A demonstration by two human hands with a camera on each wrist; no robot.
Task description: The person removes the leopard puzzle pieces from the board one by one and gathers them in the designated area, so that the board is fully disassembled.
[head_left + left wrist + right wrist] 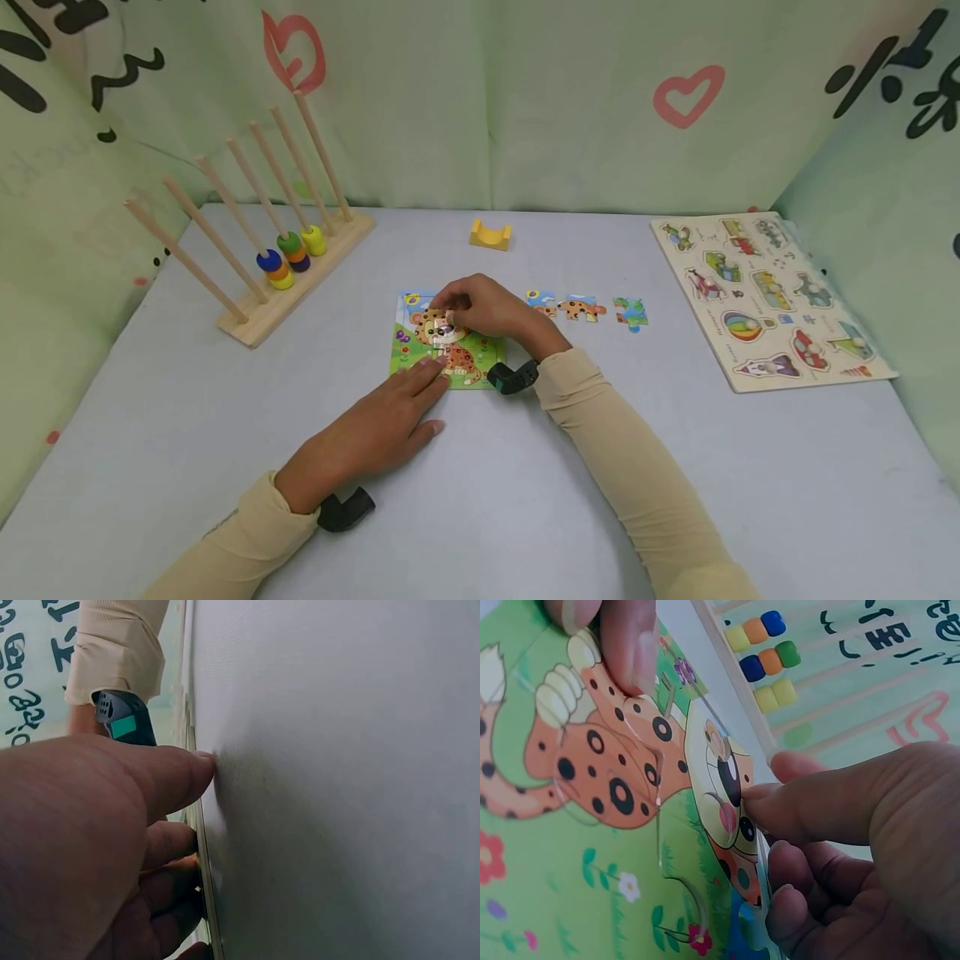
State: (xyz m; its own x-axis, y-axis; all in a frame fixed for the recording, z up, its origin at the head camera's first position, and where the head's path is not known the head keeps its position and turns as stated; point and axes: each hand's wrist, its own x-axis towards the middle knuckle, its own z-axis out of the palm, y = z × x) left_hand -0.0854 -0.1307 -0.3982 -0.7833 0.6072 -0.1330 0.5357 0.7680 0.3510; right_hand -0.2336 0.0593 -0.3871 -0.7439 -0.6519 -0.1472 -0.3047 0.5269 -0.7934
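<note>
A jigsaw puzzle (408, 354) with a spotted cartoon leopard on green grass lies flat in the middle of the table. My right hand (491, 308) is over its upper part. Between thumb and fingers it pinches a puzzle piece (724, 814) bearing part of the leopard's face, tilted up from the neighbouring pieces in the right wrist view. With extended fingers, my left hand (378, 429) presses on the lower left of the puzzle, its thumb on the table. Loose puzzle pieces (581, 308) lie to the right of the puzzle, partly behind the right wrist.
At the left stands a wooden peg rack (270, 321) with coloured beads on some pegs. A yellow arched block (491, 236) sits behind the puzzle. On the right lies a wooden picture board (742, 292). Printed curtains (570, 150) enclose the table's back and sides.
</note>
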